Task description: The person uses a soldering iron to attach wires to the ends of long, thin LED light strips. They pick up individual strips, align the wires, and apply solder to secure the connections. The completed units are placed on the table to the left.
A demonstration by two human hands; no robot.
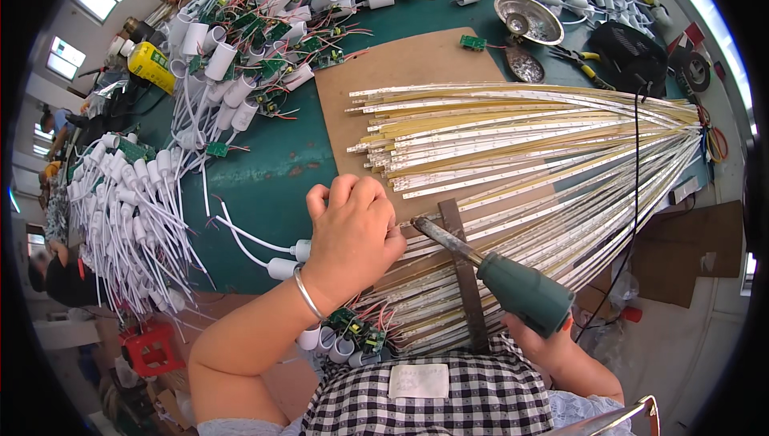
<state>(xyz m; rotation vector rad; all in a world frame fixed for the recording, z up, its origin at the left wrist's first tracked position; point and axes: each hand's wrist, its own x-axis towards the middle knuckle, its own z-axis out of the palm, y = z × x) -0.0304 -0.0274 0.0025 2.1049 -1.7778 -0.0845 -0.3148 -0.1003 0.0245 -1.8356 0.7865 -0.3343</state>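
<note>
My right hand (538, 341) is wrapped round the green handle of a soldering iron (525, 293). Its dark tip touches or nearly touches the end of an LED strip beside my left fingertips. My left hand (352, 232), with a metal bangle on the wrist, is closed in a pinch at that end; what lies between the fingers is hidden. Many thin white and yellow LED strips (481, 128) fan out across a brown board (416, 56). A flat metal bar (463, 276) crosses the nearer strips. White lamp caps with wires (282, 268) lie next to my left wrist.
Piles of white caps with green circuit boards (232, 88) fill the far left of the green table (248, 232). Wired caps (132, 188) hang over its left edge. A metal bowl (529, 20), pliers (589, 68) and a yellow bottle (150, 66) stand farther back. A black cord (637, 172) runs down at right.
</note>
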